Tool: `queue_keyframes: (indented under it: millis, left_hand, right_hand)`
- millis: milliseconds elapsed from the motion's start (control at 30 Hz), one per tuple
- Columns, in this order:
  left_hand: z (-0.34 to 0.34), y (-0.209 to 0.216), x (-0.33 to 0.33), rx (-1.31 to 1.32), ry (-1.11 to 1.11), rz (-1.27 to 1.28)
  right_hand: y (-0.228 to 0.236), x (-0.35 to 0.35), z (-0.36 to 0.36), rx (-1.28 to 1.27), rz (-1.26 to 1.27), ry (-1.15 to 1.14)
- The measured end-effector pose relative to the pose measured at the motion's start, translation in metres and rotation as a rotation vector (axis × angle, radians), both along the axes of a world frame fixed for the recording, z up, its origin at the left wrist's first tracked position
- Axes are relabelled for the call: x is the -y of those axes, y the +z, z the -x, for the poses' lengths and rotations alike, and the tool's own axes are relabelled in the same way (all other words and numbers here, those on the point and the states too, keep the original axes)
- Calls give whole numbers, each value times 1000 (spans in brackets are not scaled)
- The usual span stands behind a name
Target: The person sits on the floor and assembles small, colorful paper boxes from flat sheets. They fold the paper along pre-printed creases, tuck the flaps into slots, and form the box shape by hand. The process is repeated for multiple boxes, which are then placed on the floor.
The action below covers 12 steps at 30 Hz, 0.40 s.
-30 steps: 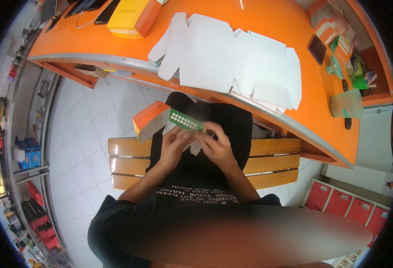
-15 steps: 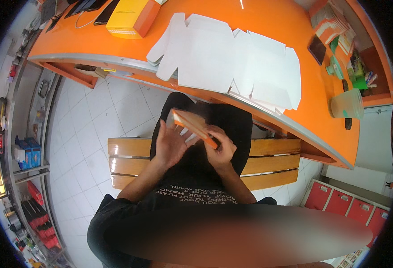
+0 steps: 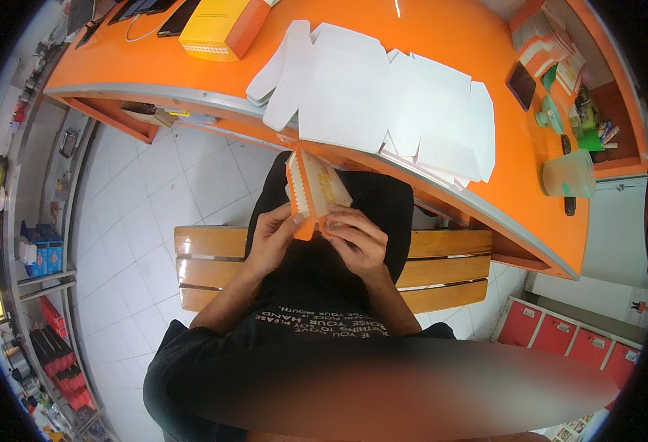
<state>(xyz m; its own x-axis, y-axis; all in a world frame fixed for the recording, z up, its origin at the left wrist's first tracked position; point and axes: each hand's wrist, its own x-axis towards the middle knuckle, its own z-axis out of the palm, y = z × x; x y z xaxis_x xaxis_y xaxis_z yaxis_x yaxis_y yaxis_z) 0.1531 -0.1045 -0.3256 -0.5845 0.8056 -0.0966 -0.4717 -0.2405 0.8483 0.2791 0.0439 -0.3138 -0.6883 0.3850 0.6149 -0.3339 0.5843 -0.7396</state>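
Between my hands, above my lap, is a small orange-and-yellow cardboard box (image 3: 321,182) with a row of white scalloped shapes along its orange side. My left hand (image 3: 271,234) grips the near left edge, its thumb on the orange side. Fingers of my right hand (image 3: 356,237) are closed at the near right corner, by an orange flap. Part of the box's far side is hidden. On the orange table ahead lie flat white cardboard box blanks (image 3: 383,96), overlapping in a stack.
A folded yellow-and-orange box (image 3: 219,29) stands at the table's far left, near dark phones. To the right are a phone (image 3: 521,86), a translucent plastic tub (image 3: 569,174) and a green lid-like piece (image 3: 550,112). The table's metal edge (image 3: 169,94) runs just beyond my knees.
The box has turned, so its scalloped orange side now faces up and left. My left hand, open beside it before, has closed on its edge; my right fingers have shifted along it.
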Motion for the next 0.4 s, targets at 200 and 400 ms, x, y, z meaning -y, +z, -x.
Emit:
queue_keyframes:
  millis: [200,400]
  left_hand:
    - [5,-3,1,-681,240,179]
    - [-14,-3,-11,-1069,389,77]
  right_hand:
    - [-1,8,-5,-99,306,88]
    - [3,28,7,-153,148,-199]
